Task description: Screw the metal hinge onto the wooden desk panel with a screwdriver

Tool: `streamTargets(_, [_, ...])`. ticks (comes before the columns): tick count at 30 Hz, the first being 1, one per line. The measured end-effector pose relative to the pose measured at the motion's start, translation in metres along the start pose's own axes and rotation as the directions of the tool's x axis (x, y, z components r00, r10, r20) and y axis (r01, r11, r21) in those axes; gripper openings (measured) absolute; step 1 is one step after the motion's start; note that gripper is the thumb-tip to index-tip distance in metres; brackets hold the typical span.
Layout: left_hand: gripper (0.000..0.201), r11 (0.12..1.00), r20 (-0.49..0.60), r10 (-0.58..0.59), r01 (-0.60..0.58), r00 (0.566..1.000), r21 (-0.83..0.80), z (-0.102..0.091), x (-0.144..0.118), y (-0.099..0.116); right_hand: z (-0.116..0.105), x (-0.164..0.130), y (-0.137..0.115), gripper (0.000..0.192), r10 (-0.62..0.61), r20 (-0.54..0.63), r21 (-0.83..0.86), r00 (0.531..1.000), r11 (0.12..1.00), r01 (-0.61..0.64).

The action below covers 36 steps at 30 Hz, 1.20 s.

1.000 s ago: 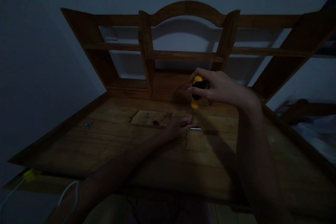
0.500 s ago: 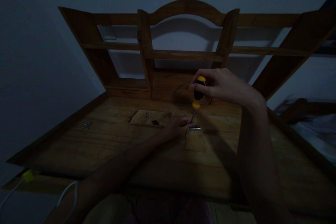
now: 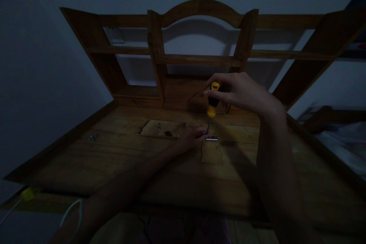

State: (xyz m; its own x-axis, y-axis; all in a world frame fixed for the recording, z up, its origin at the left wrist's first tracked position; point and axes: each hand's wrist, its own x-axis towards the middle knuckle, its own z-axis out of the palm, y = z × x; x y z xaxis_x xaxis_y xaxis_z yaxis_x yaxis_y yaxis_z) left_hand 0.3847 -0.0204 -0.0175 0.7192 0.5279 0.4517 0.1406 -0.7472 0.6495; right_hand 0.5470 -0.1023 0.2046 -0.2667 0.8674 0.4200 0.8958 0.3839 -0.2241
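My right hand grips the yellow-and-black handle of a screwdriver, held nearly upright with its shaft pointing down. The tip reaches down beside a small metal hinge on the wooden desktop. Close to that tip, my left hand rests on the wood, its fingers pinched together by the hinge's left end. Whatever those fingertips hold is too small and dark to make out. Just in front of the hinge lies a pale rectangular patch in the surface.
A wooden shelf unit stands along the back against the wall. Left of my hands, a rough-edged recess is cut in the desktop. Small metal pieces lie further left. A yellow object with a white cord is at the front left edge.
The screwdriver's handle has turned and shifted slightly left in my right hand. My left hand stays by the hinge. The whole view has drifted a little.
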Motion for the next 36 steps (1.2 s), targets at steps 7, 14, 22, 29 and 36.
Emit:
streamTargets(7, [0.012,1.0,-0.004,-0.024,0.024,1.0,0.008,0.0009,-0.0005,-0.0022,0.0062,0.004,0.0022,0.038,-0.002,-0.047,-0.034,0.999,0.999,0.0])
streamTargets(14, [0.011,0.999,-0.002,-0.021,0.021,1.0,0.026,-0.0015,0.0002,0.0034,0.0064,0.0039,0.0025,0.031,-0.046,-0.032,-0.039,0.998,0.998,0.044])
streamTargets(22, [0.012,0.999,0.005,-0.018,0.018,1.0,0.027,-0.0002,0.0001,0.0,0.0076,0.0037,0.0036,0.037,-0.059,-0.015,-0.071,0.998,0.996,0.058])
streamTargets(29, [0.013,1.0,0.019,-0.015,0.015,1.0,-0.002,-0.0001,0.0006,0.0015,0.0063,0.0005,0.0045,0.031,-0.025,-0.022,-0.1,0.999,0.995,0.022])
streamTargets(36, [0.014,1.0,-0.002,0.002,-0.002,1.0,0.029,0.0006,-0.0005,-0.0013,0.0071,0.001,0.0051,0.043,0.021,-0.007,-0.152,1.0,0.988,-0.022])
